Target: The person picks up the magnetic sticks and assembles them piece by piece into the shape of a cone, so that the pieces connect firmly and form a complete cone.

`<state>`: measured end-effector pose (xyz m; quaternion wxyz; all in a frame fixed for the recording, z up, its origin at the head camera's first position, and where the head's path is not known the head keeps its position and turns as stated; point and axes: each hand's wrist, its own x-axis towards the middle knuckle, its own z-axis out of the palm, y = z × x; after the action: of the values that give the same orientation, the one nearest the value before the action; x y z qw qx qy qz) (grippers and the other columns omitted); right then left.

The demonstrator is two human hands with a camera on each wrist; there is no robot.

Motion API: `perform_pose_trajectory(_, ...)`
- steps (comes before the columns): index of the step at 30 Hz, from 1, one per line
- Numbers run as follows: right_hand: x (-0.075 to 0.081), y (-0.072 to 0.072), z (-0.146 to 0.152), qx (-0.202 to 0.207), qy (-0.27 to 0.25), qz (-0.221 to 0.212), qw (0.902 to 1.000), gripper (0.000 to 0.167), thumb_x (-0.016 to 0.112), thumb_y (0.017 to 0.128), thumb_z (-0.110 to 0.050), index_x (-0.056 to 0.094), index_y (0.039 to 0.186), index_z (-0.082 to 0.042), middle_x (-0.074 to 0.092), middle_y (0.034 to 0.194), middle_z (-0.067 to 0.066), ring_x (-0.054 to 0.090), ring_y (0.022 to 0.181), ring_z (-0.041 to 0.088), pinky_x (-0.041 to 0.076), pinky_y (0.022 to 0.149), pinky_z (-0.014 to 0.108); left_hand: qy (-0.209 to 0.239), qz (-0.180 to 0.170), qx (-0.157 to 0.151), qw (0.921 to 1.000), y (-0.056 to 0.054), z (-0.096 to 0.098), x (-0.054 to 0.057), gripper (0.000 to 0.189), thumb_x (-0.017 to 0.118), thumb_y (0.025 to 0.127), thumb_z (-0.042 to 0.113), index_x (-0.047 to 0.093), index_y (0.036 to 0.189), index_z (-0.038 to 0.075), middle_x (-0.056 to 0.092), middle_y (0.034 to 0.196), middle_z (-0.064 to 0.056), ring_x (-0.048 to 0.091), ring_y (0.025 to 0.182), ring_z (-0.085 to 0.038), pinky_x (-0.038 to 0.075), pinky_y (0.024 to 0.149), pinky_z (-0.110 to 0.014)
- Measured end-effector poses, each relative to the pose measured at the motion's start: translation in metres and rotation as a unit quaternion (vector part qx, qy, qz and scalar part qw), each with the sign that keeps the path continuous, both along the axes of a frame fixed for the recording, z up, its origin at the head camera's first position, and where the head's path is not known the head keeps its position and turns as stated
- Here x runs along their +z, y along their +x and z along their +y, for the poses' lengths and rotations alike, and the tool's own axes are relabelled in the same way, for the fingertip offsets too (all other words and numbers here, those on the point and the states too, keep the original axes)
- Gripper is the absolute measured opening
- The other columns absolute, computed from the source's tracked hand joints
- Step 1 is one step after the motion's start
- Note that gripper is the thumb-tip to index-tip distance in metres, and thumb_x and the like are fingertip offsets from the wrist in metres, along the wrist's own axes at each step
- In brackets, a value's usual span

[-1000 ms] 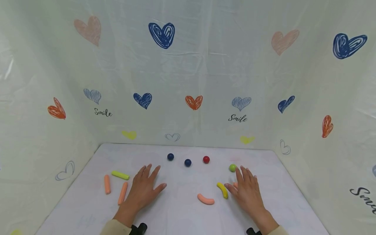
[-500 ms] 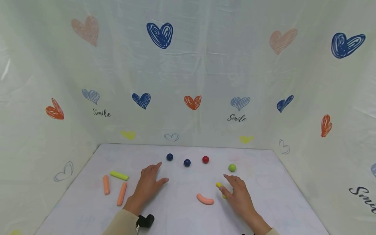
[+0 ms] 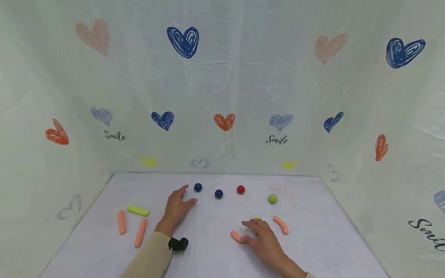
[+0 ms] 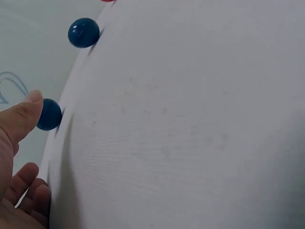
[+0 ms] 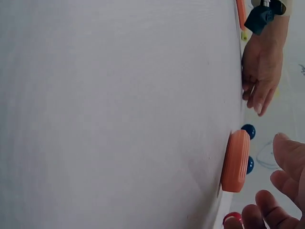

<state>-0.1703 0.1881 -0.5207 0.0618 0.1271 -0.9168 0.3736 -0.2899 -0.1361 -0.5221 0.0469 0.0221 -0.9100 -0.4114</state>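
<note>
A pale sheet (image 3: 222,85) printed with hearts and the word "Smile" fills the wall in front of me, behind a white table (image 3: 313,247). Across the table stretches the person's left arm in a beige sleeve (image 3: 153,256), with a black device (image 3: 178,244) at the wrist.

The right hand (image 3: 265,245) hovers over a curved salmon piece (image 3: 236,236), thumb and fingers parted around it without pinching; the thumb hides its right end from above. The left hand (image 3: 175,210) hangs near the leftmost blue ball (image 3: 198,187), thumb well apart from the forefinger, the other fingers loosely bent, gripping nothing.

Two straight salmon sticks (image 3: 140,233) and a lime stick (image 3: 138,210) lie left of the left hand. Another curved salmon piece (image 3: 280,225) sits to the right, and a yellow piece (image 3: 256,218) is mostly hidden behind the right hand. Farther back are a second blue ball (image 3: 218,194), a red ball (image 3: 241,189) and a green ball (image 3: 272,199).
</note>
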Motion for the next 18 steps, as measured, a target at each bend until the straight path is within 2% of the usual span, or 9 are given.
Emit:
perform_pose_trajectory(5,-0.006,-0.003,-0.004,0.038,-0.001,-0.011,0.9992,0.038,0.078,0.095,-0.032,0.074,0.13,-0.018,0.065,0.122,-0.01,0.056,0.117,0.016,0.051,0.096,0.03,0.001,-0.004,-0.008,1.0,-0.019,0.0,-0.001,0.071,0.08,0.094,0.024,0.049,0.155,0.005,0.054,0.149,-0.029,0.047,0.142,-0.048,0.037,0.119,-0.06)
perform_pose_trajectory(9,-0.008,-0.007,-0.006,0.048,-0.035,-0.035,0.9976,0.039,0.08,0.094,-0.031,0.075,0.13,-0.017,0.065,0.124,-0.006,0.056,0.115,0.015,0.053,0.09,0.025,-0.008,-0.005,-0.014,0.9999,-0.031,0.003,-0.001,0.07,0.08,0.094,0.024,0.051,0.155,0.006,0.056,0.149,-0.027,0.047,0.142,-0.048,0.037,0.119,-0.061)
perform_pose_trajectory(13,-0.009,-0.007,-0.009,0.053,-0.06,-0.059,0.9951,0.041,0.082,0.092,-0.029,0.075,0.129,-0.013,0.064,0.124,-0.001,0.059,0.113,0.016,0.055,0.085,0.022,-0.027,0.007,-0.011,0.9995,-0.037,0.009,-0.002,0.068,0.082,0.092,0.024,0.055,0.151,0.007,0.06,0.145,-0.024,0.05,0.136,-0.049,0.039,0.116,-0.061)
perform_pose_trajectory(18,-0.01,-0.006,-0.01,0.046,-0.06,-0.073,0.9944,0.04,0.083,0.091,-0.027,0.075,0.127,-0.011,0.064,0.123,0.001,0.061,0.112,0.017,0.056,0.083,0.022,-0.054,0.026,-0.005,0.9982,-0.044,0.018,-0.004,0.064,0.083,0.091,0.027,0.06,0.147,0.008,0.065,0.139,-0.022,0.054,0.129,-0.048,0.041,0.11,-0.062)
